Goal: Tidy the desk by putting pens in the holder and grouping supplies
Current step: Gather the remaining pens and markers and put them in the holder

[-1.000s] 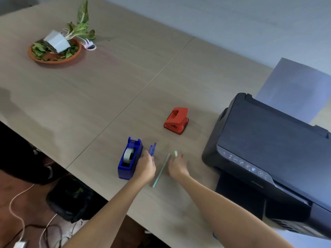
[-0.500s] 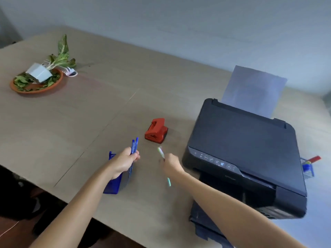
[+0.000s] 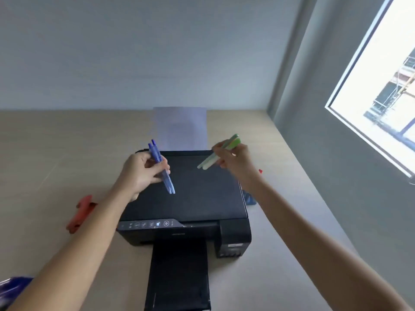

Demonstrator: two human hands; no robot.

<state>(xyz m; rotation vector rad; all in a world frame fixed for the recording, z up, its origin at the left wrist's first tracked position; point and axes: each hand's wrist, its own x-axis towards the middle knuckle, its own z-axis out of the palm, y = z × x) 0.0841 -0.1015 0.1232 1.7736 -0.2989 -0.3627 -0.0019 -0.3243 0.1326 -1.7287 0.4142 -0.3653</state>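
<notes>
My left hand (image 3: pixel 140 170) grips two blue pens (image 3: pixel 161 168), held up over the black printer's lid with their tips pointing down toward me. My right hand (image 3: pixel 235 161) grips pale green pens (image 3: pixel 216 153), also raised above the printer, slanting up to the right. A blue pen holder (image 3: pixel 249 198) shows only partly behind my right forearm at the printer's right side, with a red tip (image 3: pixel 260 171) poking out beside my wrist. The red hole punch (image 3: pixel 82 213) lies left of the printer, half hidden by my left forearm. The blue tape dispenser (image 3: pixel 11 288) is at the lower left corner.
A black printer (image 3: pixel 190 203) sits mid-desk with paper (image 3: pixel 180 129) upright in its rear feed and its output tray (image 3: pixel 179 274) extended toward me. The wooden desk (image 3: pixel 45 153) meets grey walls behind and at right, where a window (image 3: pixel 381 93) is.
Both hands lifted from the desk with the pens and moved right, over the printer. My view swung right, so the plant is out of sight and the window wall appeared.
</notes>
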